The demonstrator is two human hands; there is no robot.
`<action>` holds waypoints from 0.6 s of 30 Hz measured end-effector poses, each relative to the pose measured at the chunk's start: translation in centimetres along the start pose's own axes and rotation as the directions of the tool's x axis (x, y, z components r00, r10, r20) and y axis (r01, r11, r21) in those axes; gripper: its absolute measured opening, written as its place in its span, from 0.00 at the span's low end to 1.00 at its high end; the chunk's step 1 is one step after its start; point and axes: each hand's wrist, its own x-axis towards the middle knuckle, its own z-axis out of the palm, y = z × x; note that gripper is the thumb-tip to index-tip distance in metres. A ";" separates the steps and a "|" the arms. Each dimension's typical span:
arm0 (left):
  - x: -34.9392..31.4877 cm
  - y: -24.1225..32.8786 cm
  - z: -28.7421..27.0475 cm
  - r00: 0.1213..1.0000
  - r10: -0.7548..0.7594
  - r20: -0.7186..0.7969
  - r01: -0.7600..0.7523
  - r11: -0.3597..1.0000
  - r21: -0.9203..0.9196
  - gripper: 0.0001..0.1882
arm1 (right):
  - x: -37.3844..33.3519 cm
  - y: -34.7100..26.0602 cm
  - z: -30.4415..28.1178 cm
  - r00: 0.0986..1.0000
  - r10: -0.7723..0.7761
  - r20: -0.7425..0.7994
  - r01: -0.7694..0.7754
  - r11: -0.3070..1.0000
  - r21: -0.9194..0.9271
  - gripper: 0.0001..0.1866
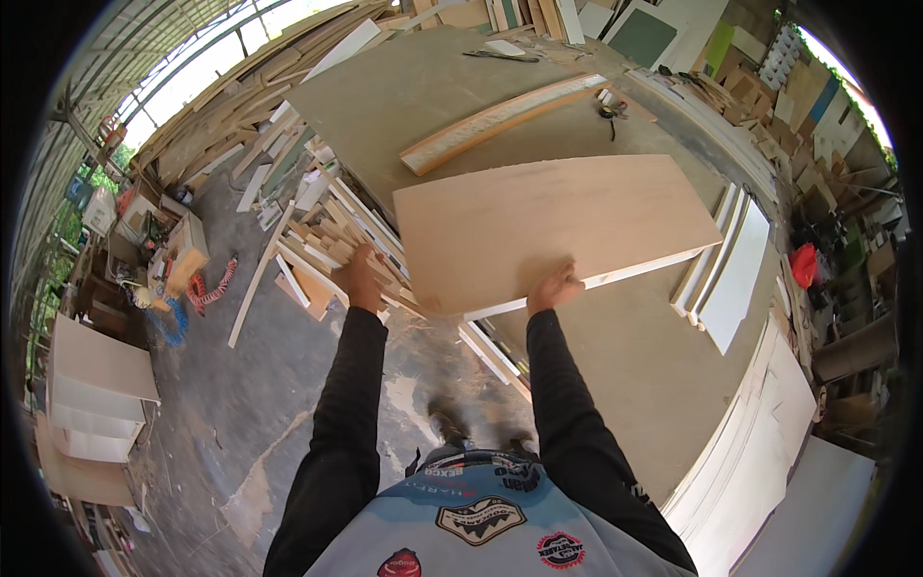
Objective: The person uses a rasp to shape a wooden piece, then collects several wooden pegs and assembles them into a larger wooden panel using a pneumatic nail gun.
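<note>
A broad light-brown wooden panel (548, 216) with pale edging lies tilted over the worktable, its near left corner jutting past the table's edge. My right hand (556, 286) is closed on the panel's near edge, some fingers hidden beneath. To the left of the panel, apart from it, my left hand (361, 279) hovers above a heap of wood strips (322, 236); it looks open and holds nothing I can see, though its fingers are slightly blurred. Beyond the panel lies a long narrow wood-edged piece (500, 123).
The large table (615, 370) bears white-edged curved strips (735, 274) at the right and a dark tape measure (610, 111) at the far side. Coiled red air hose (213, 288) lies left on the concrete floor (245, 375). Lumber stacks (231, 106) stand behind.
</note>
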 end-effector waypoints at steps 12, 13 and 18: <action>-2.0 1.8 -9.7 0.948 -0.307 0.082 0.316 0.936 -0.155 0.16 | -3.8 -0.3 4.1 0.863 -0.479 0.161 0.493 0.729 -0.475 0.24; -2.4 1.8 -8.4 0.941 -0.324 0.093 0.335 0.932 -0.141 0.17 | -5.9 -0.1 2.8 0.779 -0.489 0.393 0.599 0.767 -0.232 0.23; -3.0 2.3 -4.9 0.894 -0.366 0.259 0.406 0.905 -0.124 0.18 | -19.3 -1.9 1.7 0.115 -0.477 0.871 0.652 0.698 0.297 0.25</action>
